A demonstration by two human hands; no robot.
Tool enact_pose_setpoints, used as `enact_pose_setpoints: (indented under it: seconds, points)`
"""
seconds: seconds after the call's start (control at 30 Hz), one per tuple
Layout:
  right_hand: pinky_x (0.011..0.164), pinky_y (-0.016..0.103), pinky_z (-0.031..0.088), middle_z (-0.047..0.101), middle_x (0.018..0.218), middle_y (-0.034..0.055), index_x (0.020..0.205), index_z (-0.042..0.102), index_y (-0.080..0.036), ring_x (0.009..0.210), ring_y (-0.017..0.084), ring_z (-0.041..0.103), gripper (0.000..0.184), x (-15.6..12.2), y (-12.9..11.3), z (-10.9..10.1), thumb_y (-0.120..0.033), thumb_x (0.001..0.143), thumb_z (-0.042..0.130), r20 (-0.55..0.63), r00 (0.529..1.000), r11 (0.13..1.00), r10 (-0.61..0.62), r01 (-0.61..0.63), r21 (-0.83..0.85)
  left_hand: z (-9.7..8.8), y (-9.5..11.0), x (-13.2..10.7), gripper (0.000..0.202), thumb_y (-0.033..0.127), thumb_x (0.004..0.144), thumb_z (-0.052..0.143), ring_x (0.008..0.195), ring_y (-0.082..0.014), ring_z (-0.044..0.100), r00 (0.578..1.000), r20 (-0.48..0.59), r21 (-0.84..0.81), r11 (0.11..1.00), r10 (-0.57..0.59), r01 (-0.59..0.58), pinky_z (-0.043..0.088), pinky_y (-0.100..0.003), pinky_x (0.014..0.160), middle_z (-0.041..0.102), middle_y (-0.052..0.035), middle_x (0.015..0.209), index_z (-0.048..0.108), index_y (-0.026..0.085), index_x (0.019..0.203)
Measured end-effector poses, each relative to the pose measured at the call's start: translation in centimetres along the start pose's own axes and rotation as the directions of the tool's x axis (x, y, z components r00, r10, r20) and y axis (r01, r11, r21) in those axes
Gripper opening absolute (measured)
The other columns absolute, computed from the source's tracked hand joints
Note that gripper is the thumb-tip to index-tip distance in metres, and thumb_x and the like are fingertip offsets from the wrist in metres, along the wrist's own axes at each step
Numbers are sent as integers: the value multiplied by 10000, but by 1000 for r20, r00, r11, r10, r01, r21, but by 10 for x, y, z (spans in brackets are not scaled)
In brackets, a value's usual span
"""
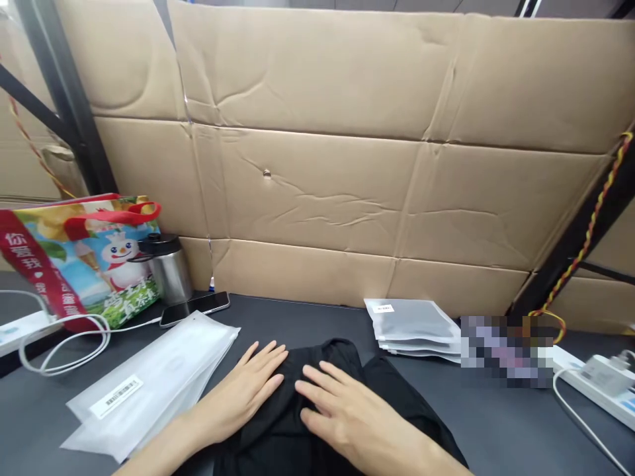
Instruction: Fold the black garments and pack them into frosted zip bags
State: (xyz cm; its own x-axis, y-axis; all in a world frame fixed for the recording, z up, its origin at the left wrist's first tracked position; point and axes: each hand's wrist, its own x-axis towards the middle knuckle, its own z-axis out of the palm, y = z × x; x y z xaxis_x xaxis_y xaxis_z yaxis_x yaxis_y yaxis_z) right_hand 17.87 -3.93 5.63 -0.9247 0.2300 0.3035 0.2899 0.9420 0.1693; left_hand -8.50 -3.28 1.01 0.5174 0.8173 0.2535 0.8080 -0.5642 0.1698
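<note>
A black garment (342,350) lies bunched on the dark table in front of me; its exact kind does not show. My left hand (255,383) rests flat on its left side, fingers stretched out and pointing away from me. On the middle of the cloth lies my right hand (337,406), palm down with the fingers spread. Neither hand grips anything. Left of my left hand are frosted plastic bags (173,357), the top one bearing a white barcode label (116,396). Beyond the garment to the right sits a stack of flat zip bags (414,324).
A colourful shopping bag (114,264), a steel flask (171,271) and a phone (196,309) on a white cable stand at the back left. Power strips (590,383) lie at both sides. A cardboard wall (317,178) closes off the back. A blurred patch covers something at right.
</note>
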Motion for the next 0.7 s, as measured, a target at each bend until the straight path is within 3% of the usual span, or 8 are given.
enact_pose_setpoints:
  seconds: [0.07,0.13,0.27,0.3,0.4,0.5,0.57,0.7]
  points:
    - [1137,326,229,464,1399,37,1232,540,-213,1338,151,320,310,2,-3,5,-200,941,436,23,1000,991,-21,18,131,6,-2,-1,455,324,1007,343,1359,-206,294,1000,-22,1,1000,7,-7,229,-478,1118,368,-8,1468,251,289,1452]
    - [1137,346,227,405,1440,31,1339,440,-226,1347,139,298,409,-2,-2,10,-153,940,383,-11,993,972,118,-113,207,8,-2,-1,453,325,1005,350,1357,-208,298,999,-36,0,1000,7,-7,228,-471,1121,370,-7,1467,263,289,1449]
    - [1091,421,318,362,1453,105,1411,339,-147,1348,203,298,450,-13,7,19,-202,964,314,-74,831,820,551,-522,235,4,1,0,445,335,1004,352,1350,-219,314,999,-34,-6,1000,-3,3,212,-475,1124,379,-13,1461,287,292,1442]
    - [1084,429,329,366,1449,107,1406,350,-144,1342,216,308,449,-14,8,22,-242,969,325,-45,824,807,565,-540,239,3,2,1,442,336,1005,350,1348,-219,317,999,-31,-8,1000,-6,6,210,-477,1124,380,-13,1460,289,294,1441]
    - [1098,432,299,407,1427,68,1383,402,-176,1338,221,313,433,-16,6,27,-277,964,362,49,885,848,463,-458,265,2,3,0,436,335,1007,339,1349,-211,316,1000,-19,-16,1000,-16,16,211,-474,1124,380,-4,1461,288,302,1439]
    - [1109,408,280,399,1435,37,1403,367,-214,1345,201,300,444,-18,6,29,-279,964,369,45,902,849,428,-419,321,2,2,0,442,332,1008,338,1350,-206,314,1000,-12,-26,999,-19,19,219,-467,1123,373,-6,1464,276,297,1444]
    - [1103,401,293,368,1456,35,1417,337,-224,1347,193,299,456,-22,12,29,-305,968,352,1,848,787,530,-493,370,0,1,1,457,335,1005,346,1351,-212,311,1000,-19,-28,999,-25,25,224,-467,1121,358,-11,1473,258,291,1451]
    - [1083,421,331,421,1424,83,1394,372,-181,1323,207,356,459,-32,30,31,-322,960,326,-93,625,593,775,-668,450,-12,15,7,484,323,1004,350,1364,-226,275,999,-45,-14,1000,-17,16,209,-484,1122,326,-5,1488,206,298,1466]
